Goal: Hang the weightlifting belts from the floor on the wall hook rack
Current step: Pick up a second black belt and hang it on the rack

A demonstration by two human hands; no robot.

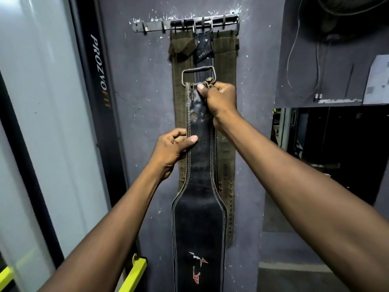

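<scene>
1. a black leather belt (200, 218) with pale stitching hangs upright in front of the grey wall (139, 123), its narrow end up and its wide part running down out of view at the near edge; a red and white logo sits low on it.
2. at the belt's top is a metal buckle (197, 77), held below the hook rack (185, 24) and not on any hook.
3. the right hand (221, 102) is closed around the belt's top just under the buckle, thumb pressed on the front.
4. the left hand (174, 148) pinches the belt's left edge lower down, thumb on the face, fingers curled behind.
5. behind the black belt two olive-green belts (224, 81) already hang from the rack by rings, flat against the wall, with a small black strap (202, 49) between them near the top.
6. the rack's left hooks are bare; the hanging belts fill its middle and right.
7. to the left stands a black frame (99, 70) with white lettering beside a pale panel (42, 102); a yellow bar (134, 275) shows low down.
8. on the far right a fan (347, 15) with loose cords (303, 66) hangs above a dark opening.
</scene>
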